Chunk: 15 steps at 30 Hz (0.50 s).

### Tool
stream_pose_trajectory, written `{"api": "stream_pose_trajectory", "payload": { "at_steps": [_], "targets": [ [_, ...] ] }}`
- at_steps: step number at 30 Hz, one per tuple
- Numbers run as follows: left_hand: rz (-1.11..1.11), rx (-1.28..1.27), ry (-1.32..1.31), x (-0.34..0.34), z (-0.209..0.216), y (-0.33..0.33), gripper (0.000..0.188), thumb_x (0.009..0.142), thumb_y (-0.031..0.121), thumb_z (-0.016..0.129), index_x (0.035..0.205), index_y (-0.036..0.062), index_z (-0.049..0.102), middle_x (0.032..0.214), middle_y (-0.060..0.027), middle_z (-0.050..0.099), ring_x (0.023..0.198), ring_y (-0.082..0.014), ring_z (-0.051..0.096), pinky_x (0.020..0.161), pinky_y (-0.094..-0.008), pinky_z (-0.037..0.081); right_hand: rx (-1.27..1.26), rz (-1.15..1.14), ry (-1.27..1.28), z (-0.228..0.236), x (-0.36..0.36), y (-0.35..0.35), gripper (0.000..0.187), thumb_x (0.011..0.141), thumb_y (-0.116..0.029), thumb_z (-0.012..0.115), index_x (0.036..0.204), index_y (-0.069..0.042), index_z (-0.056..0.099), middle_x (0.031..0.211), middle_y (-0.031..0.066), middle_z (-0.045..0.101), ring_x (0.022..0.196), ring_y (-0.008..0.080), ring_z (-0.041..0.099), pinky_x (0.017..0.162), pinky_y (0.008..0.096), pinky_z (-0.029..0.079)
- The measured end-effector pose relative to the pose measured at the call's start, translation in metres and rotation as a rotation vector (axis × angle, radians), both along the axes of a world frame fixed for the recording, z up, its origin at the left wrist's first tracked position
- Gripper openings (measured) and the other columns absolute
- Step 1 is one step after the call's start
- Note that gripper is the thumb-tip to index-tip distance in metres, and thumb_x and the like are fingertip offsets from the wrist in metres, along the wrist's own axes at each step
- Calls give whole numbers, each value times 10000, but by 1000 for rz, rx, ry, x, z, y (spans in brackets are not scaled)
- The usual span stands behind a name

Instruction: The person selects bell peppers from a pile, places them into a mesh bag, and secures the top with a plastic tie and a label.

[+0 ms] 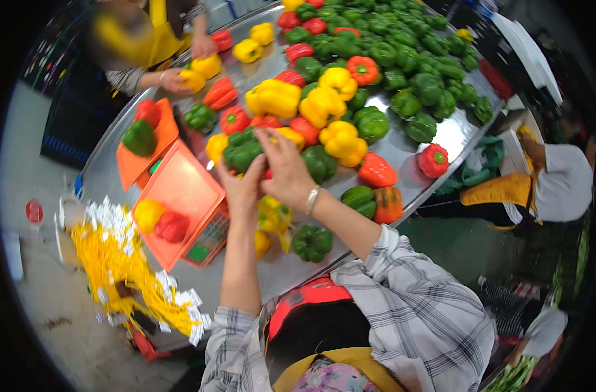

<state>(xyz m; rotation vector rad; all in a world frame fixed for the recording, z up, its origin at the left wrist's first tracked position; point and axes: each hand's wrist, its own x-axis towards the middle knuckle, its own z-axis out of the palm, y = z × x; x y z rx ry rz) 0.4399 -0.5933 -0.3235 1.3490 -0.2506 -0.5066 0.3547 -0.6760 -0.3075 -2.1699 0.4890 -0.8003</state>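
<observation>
Green pepper (pixel 242 154) pinched by both hands, left hand (pixel 241 189) and right hand (pixel 286 171), above the orange scale (pixel 184 189).

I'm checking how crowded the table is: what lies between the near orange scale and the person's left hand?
In the head view, almost nothing: the left hand sits just past the right edge of the orange scale, with only a sliver of steel table between.

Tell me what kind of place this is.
Probably a produce sorting or packing station: a long metal table heaped with red, yellow and green bell peppers, two orange weighing scales, and a pile of yellow tagged ties.
</observation>
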Motion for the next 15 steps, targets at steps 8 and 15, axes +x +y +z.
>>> {"api": "stream_pose_trajectory", "payload": {
  "at_steps": [8,15],
  "targets": [
    [-42,-186,450,55,-19,21,357,869,292,701,1153,192,508,969,1,624,402,-10,264,366,-159,208,156,143,-168,-5,-17,-84,403,757,-91,693,1147,-59,599,1078,130,613,935,258,619,805,344,527],
    [-15,-334,470,102,-27,35,354,885,349,679,1049,53,576,866,-72,635,403,-26,269,371,-169,217,-207,-400,392,-71,-117,-243,502,739,-253,752,1181,-77,591,1126,174,606,1008,360,562,895,415,470]
  ]
}}
